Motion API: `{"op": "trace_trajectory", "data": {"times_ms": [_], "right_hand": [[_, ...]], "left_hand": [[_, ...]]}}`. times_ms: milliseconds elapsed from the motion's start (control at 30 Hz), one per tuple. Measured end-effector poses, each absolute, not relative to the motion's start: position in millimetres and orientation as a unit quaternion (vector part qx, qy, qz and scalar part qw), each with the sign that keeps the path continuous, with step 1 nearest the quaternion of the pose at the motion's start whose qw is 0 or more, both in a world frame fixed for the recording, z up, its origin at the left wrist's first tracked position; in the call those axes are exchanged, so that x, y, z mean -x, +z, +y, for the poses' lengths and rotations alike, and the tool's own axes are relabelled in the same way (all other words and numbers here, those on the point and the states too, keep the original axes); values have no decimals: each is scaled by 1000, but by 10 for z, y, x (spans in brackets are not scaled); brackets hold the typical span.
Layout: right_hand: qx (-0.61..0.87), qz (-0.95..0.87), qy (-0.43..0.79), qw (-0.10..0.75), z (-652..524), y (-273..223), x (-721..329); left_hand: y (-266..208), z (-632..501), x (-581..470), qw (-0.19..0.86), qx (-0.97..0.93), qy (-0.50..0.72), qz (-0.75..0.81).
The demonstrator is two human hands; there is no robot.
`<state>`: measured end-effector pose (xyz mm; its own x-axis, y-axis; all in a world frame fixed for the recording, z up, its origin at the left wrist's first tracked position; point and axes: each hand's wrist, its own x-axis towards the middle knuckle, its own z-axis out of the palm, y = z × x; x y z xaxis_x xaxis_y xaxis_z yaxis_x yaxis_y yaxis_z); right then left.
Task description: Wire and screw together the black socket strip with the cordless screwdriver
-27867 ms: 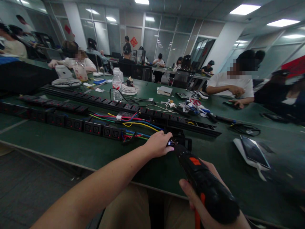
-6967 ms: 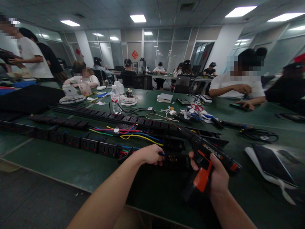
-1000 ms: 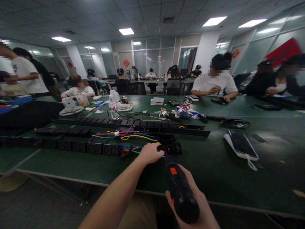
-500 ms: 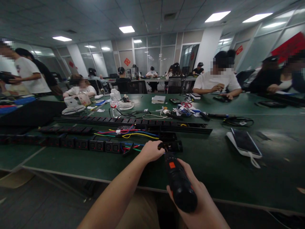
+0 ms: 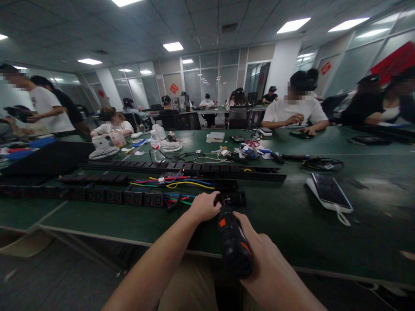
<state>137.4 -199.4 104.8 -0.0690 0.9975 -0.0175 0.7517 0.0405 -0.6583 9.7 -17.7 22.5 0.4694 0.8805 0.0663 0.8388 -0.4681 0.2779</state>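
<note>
My right hand (image 5: 256,242) is wrapped round a black cordless screwdriver (image 5: 231,246) with orange marks. Its tip points away from me at a black end piece (image 5: 238,199), where the exact contact is too small to make out. Fingers curled, my left hand (image 5: 204,207) grips the near-left side of that end piece beside the tool's tip. Red, blue and green wires (image 5: 185,199) run from there to a row of black power sockets (image 5: 138,198) on the left. Just behind lies a second socket strip (image 5: 97,178) with loose yellow, red and blue wires (image 5: 181,183).
Beyond the strips, a long black rail (image 5: 253,174) crosses the green table (image 5: 275,242). A phone (image 5: 330,190) on a white power bank lies to the right. A water bottle (image 5: 157,149), white fans and cables stand farther back. A co-worker (image 5: 296,110) sits across the table.
The screwdriver's rear end and my right hand have swung slightly left, so the tool stands straighter in view. My left hand keeps its hold. The camera view has shifted a little.
</note>
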Motion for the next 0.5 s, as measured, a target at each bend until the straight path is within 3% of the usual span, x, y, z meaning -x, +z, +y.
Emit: {"op": "trace_trajectory", "data": {"times_ms": [500], "right_hand": [[651, -658, 285, 248, -1996, 1022, -1357]], "left_hand": [[190, -146, -93, 96, -851, 107, 505]]}}
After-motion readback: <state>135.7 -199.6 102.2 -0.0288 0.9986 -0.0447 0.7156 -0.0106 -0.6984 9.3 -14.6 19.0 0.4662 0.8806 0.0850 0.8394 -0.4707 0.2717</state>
